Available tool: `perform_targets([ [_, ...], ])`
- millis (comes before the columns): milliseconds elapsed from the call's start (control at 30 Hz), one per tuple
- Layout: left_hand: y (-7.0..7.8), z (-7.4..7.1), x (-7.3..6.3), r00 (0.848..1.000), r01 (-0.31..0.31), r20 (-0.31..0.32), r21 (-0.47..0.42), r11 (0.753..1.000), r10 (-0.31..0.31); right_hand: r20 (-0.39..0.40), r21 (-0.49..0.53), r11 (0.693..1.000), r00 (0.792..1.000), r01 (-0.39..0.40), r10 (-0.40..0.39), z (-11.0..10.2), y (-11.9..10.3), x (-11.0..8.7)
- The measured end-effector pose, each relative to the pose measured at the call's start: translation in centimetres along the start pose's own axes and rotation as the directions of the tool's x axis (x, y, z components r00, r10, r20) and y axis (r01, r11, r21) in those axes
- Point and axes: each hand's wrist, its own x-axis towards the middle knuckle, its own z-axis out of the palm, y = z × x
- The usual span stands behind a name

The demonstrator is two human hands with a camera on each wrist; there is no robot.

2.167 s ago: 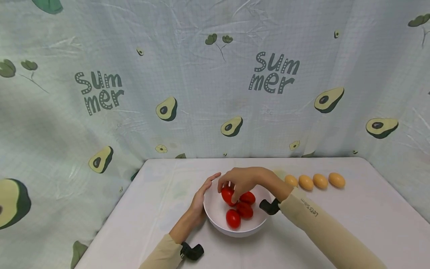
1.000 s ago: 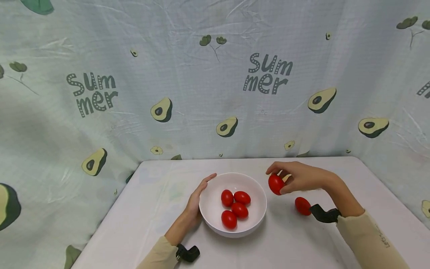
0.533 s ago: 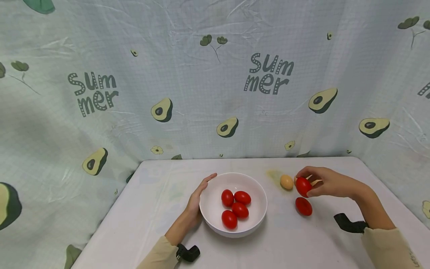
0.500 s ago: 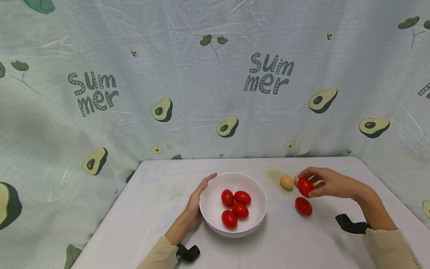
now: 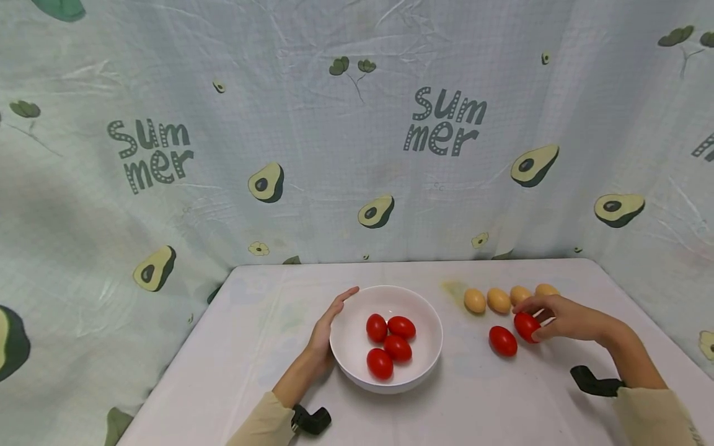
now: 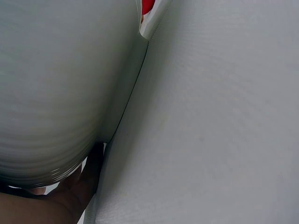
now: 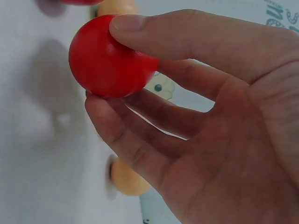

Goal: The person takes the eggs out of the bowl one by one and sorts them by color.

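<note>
Several egg-shaped red eggs [image 5: 380,364] lie inside a white bowl [image 5: 385,389] in the head view. Along the bowl's left side rests my left hand [image 5: 323,337], its fingers extended against the outer wall. The left wrist view shows that hand, dark [image 6: 70,200], against the bowl's wall [image 6: 56,93]. Out to the right, my right hand [image 5: 577,319] pinches a red egg [image 5: 527,327] between thumb and fingertips, low over the table. Close up in the right wrist view, the thumb lies across the held egg [image 7: 105,60]. Another red egg [image 5: 503,341] lies just left of it.
Several orange-yellow eggs [image 5: 499,300] stand in a row behind the right hand, which partly covers some of them. The white table [image 5: 290,303] ends at a hanging cloth [image 5: 312,155] with avocado prints. Black wrist cameras [image 5: 595,381] sit on both wrists.
From over the bowl, my right hand has carried a red egg rightward and down, beside another red egg now on the table. My left hand has stayed at the bowl.
</note>
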Motion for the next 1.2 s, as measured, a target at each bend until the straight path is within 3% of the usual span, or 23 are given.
perform_targets([
  [667,-0.05,0.25,0.00,1.000,0.004,-0.015,0.025,1.000,-0.003,0.070,-0.036,0.996,0.994,-0.079,0.081,0.29,-0.01,0.14],
  [1200,-0.32,0.06,0.09,1.000,0.004,-0.007,0.032,0.999,-0.004,0.072,-0.041,0.996,0.994,-0.084,0.086,0.16,-0.23,-0.30],
])
